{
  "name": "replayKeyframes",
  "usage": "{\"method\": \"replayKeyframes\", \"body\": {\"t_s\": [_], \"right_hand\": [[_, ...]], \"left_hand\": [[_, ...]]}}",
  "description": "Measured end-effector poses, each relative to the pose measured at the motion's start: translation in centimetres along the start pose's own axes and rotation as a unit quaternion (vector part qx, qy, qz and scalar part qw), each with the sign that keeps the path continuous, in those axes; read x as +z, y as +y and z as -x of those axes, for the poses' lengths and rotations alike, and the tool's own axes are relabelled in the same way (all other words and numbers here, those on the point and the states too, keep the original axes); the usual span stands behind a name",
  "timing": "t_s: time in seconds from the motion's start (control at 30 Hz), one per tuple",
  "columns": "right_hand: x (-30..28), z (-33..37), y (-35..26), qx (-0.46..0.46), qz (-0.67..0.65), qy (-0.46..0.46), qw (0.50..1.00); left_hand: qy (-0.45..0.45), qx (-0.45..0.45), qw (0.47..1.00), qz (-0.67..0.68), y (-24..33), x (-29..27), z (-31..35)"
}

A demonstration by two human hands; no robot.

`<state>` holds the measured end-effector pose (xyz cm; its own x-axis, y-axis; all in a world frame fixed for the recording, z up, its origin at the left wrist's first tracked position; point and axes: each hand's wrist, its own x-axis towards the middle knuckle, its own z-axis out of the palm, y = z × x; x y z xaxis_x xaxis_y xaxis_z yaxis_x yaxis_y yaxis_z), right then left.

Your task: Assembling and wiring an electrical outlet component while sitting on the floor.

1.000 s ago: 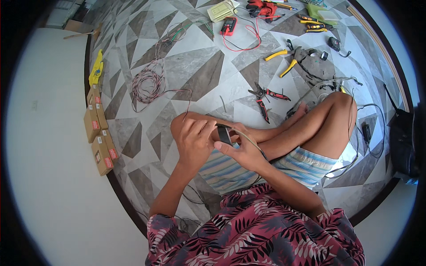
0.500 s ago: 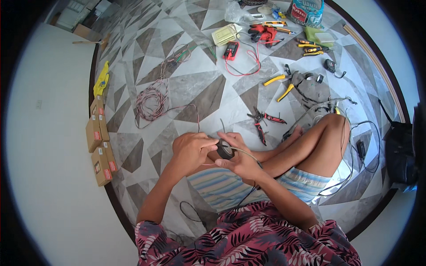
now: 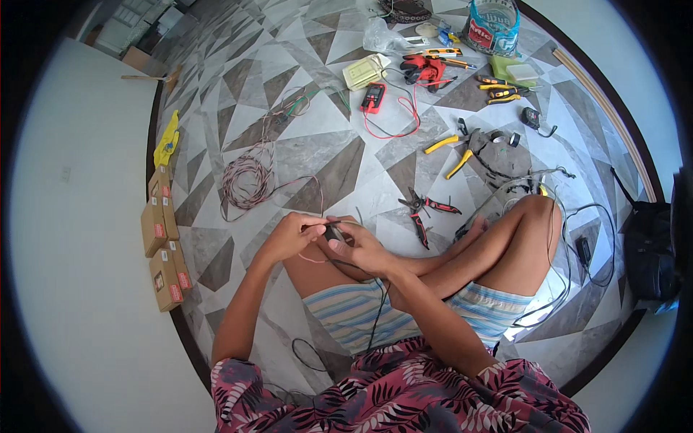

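Observation:
Both hands meet above my crossed legs. My right hand (image 3: 367, 251) is closed around a roll of black electrical tape (image 3: 333, 234), seen partly edge-on between thumb and fingers. Against the roll, my left hand (image 3: 289, 234) pinches thumb and fingertips together on a thin red-and-white wire (image 3: 310, 257), which shows below the fingers and runs up past them to a loose coil (image 3: 247, 182) on the floor. A dark cable (image 3: 377, 310) hangs from beneath my right hand across the striped shorts. Exactly where tape and wire meet is hidden by the fingers.
Red-handled wire strippers (image 3: 419, 216) and yellow-handled pliers (image 3: 459, 155) lie ahead on the tiles. Farther off are a red multimeter (image 3: 373, 98), red-black gloves (image 3: 426, 70) and a tape measure (image 3: 530, 117). Cardboard boxes (image 3: 164, 278) line the left wall; a black bag (image 3: 650, 249) sits right.
My hands have shifted left and drawn closer together. The tape roll has turned from showing its face to more edge-on. The whole view has tilted slightly.

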<state>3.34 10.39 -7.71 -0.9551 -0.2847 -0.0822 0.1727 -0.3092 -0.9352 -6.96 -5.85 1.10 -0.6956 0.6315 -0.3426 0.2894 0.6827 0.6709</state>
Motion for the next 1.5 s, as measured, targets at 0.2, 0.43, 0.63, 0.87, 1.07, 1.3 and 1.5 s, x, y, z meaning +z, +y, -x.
{"method": "replayKeyframes", "body": {"t_s": [0.2,0.43,0.63,0.87,1.07,1.3,1.5], "right_hand": [[0.0,0.4,-0.9,-0.121,0.127,0.021,0.984],[-0.3,0.3,-3.1,-0.068,0.218,0.081,0.97],[-0.6,1.3,-0.4,-0.028,0.125,0.121,0.984],[-2.9,3.1,1.8,0.013,-0.128,0.115,0.985],[-0.9,3.9,0.1,0.119,-0.291,0.157,0.936],[0.6,5.9,0.6,0.103,-0.21,0.248,0.94],[1.9,5.0,0.8,-0.083,-0.061,0.325,0.94]], "left_hand": [[-0.013,0.016,1.0,-0.014,0.3,-0.1,-0.1],[0.123,0.053,0.988,-0.076,-0.7,3.2,-0.4],[0.116,-0.009,0.99,-0.084,-0.5,5.7,-0.4],[0.029,0.008,0.992,0.121,0.0,6.9,-1.6],[0.086,0.01,0.994,0.07,1.0,7.4,-0.7],[0.103,0.044,0.991,0.076,2.7,6.5,0.7],[0.051,0.025,0.985,0.161,5.3,5.4,1.8]]}}
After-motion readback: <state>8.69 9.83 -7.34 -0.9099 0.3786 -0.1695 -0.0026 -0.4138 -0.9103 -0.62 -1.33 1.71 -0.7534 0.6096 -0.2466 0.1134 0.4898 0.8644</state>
